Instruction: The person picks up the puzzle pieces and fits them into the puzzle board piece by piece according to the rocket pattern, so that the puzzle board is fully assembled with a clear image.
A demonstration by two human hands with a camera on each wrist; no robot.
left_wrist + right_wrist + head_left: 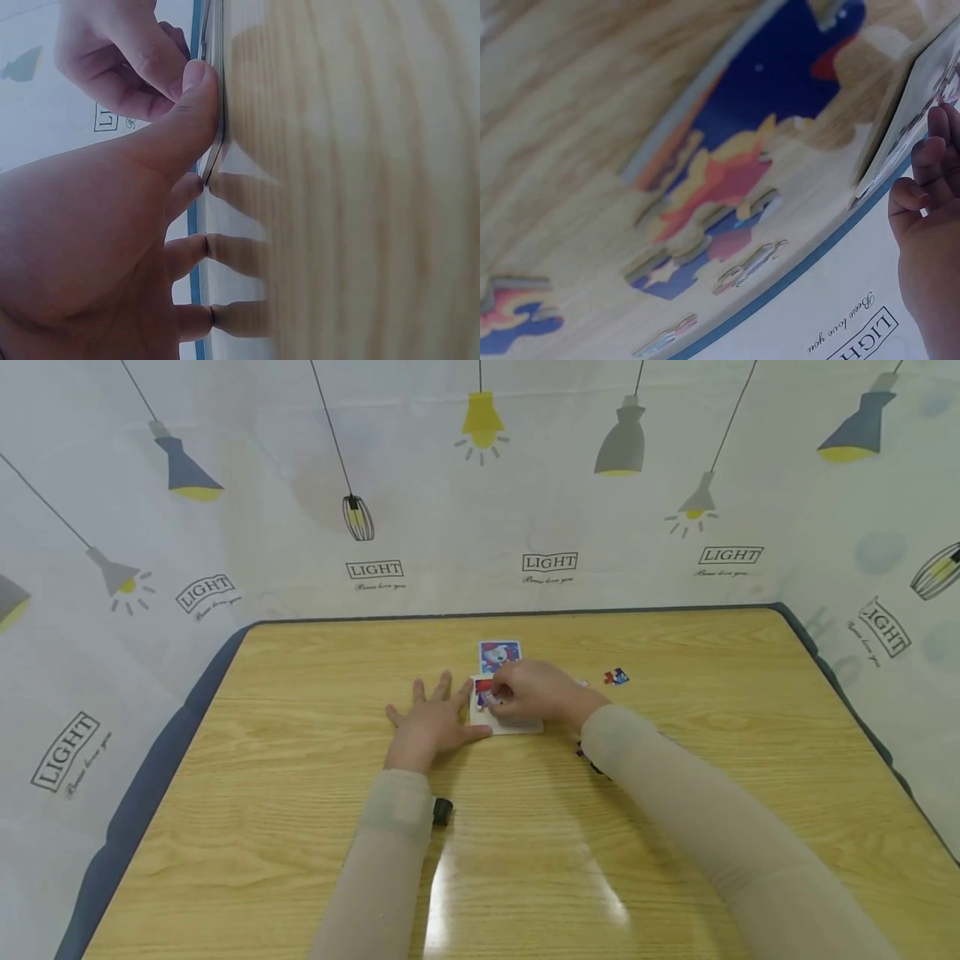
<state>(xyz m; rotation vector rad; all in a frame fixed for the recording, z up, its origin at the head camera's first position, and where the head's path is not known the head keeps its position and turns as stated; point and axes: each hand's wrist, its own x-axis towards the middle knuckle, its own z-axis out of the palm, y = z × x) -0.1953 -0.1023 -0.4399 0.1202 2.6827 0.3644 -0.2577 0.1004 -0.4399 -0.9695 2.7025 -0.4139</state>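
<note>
A white puzzle tray [517, 727] lies on the table with a few coloured pieces [483, 687] in its upper left. My left hand [429, 723] rests flat at its left side, fingers spread on the wood and thumb along the near edge. In the left wrist view that thumb [199, 101] presses against the tray's side. My right hand [536, 692] is over the tray, thumb and index finger pinching a small puzzle piece, mostly hidden by the fingers. The right wrist view shows its curled fingers [926, 169] at the tray.
A picture card [499, 653] of a white cartoon figure lies just beyond the tray. Loose puzzle pieces [617, 677] lie to the right, others [588, 758] partly under the right sleeve. Several pieces [712, 180] show closer in the right wrist view. A printed curtain [450, 510] surrounds the wooden table [300, 827].
</note>
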